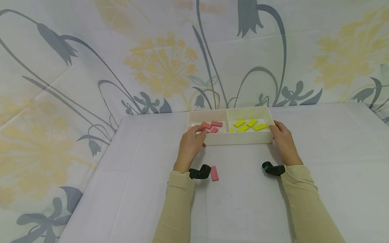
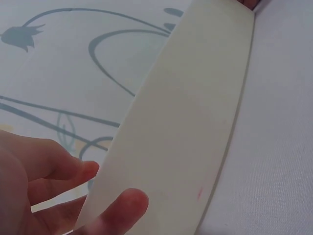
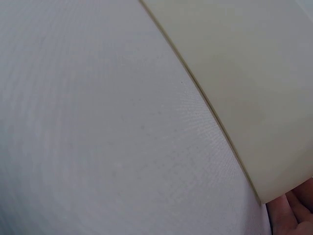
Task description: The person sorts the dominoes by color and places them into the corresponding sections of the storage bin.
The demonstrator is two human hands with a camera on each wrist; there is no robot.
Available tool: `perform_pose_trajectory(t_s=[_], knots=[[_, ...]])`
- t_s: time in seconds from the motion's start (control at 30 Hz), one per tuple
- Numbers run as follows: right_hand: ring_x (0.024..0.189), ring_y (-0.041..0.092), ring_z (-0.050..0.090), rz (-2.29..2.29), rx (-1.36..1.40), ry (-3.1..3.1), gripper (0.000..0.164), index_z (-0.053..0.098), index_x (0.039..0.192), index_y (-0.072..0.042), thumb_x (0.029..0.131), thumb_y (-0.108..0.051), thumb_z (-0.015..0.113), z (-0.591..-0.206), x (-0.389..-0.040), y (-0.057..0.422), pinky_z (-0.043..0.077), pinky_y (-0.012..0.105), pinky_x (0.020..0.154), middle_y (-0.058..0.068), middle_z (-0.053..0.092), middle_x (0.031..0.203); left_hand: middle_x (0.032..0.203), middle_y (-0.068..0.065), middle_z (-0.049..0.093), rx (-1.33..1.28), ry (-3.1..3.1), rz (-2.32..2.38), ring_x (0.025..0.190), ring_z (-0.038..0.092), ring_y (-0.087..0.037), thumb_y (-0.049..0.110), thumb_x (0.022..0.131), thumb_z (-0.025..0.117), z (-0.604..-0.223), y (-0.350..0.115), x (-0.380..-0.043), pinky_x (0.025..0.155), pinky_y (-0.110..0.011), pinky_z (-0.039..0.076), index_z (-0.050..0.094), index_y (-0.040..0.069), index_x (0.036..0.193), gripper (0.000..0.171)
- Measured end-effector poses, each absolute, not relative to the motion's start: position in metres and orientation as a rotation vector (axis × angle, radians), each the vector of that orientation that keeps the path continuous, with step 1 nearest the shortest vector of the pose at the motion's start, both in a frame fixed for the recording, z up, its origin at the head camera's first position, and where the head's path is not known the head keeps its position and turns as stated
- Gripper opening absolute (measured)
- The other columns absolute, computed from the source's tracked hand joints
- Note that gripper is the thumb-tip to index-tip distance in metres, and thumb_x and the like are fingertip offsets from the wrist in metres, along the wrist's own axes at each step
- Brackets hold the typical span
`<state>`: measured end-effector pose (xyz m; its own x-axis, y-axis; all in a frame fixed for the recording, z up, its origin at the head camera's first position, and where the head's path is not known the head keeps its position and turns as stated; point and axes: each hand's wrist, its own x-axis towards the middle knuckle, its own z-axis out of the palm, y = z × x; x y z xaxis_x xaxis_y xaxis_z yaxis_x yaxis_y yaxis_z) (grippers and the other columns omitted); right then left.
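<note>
A white two-compartment box (image 1: 240, 138) stands on the table; its front wall (image 2: 181, 98) fills the middle of the left wrist view. Several pink tiles (image 1: 216, 124) lie in its left compartment, several yellow tiles (image 1: 259, 127) in the right one. My left hand (image 1: 189, 145) is at the front left corner, fingers over the rim and thumb outside the wall, the fingertips apart with nothing between them. With my right hand (image 1: 284, 140) I grip the box's right end; most of its fingers are hidden behind the wall in the right wrist view.
One pink tile (image 1: 214, 173) lies on the white tablecloth (image 1: 243, 202) in front of the box, close to the left wrist band (image 1: 200, 172). Another bit of pink (image 1: 204, 145) shows beside the left hand. A flower-patterned curtain (image 1: 170, 67) hangs right behind the box.
</note>
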<state>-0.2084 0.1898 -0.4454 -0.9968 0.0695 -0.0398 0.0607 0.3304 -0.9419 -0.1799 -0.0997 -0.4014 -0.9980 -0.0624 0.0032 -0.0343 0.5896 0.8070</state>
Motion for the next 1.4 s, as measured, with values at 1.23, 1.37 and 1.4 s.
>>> perform_pose_trajectory(t_s=[1.23, 1.37, 1.4], knots=[[0.125, 0.032, 0.027, 1.848, -0.098, -2.525, 0.06, 0.024, 0.141, -0.007, 0.094, -0.044, 0.027, -0.4477, -0.2094, 0.1913, 0.024, 0.05, 0.099, 0.015, 0.027, 0.142, 0.082, -0.001, 0.06, -0.176, -2.734, -1.548, 0.072, 0.062, -0.022, 0.045, 0.086, 0.052, -0.401, -0.0941, -0.1796, 0.057, -0.031, 0.047, 0.061, 0.019, 0.094, 0.029], [0.125, 0.032, 0.027, 1.849, -0.103, -2.526, 0.06, 0.024, 0.141, -0.007, 0.094, -0.044, 0.027, -0.4462, -0.2087, 0.1912, 0.024, 0.05, 0.1, 0.015, 0.027, 0.142, 0.079, 0.001, 0.062, -0.233, -2.853, -1.494, 0.076, 0.061, -0.02, 0.042, 0.087, 0.052, -0.4004, -0.0933, -0.1789, 0.061, -0.031, 0.047, 0.06, 0.02, 0.094, 0.025], [0.125, 0.032, 0.027, 1.847, -0.102, -2.526, 0.06, 0.024, 0.141, -0.007, 0.094, -0.044, 0.027, -0.4457, -0.2085, 0.1912, 0.024, 0.05, 0.1, 0.015, 0.026, 0.142, 0.079, 0.001, 0.061, -0.25, -2.892, -1.468, 0.076, 0.06, -0.019, 0.041, 0.088, 0.052, -0.4, -0.093, -0.1787, 0.062, -0.03, 0.046, 0.06, 0.02, 0.094, 0.023]])
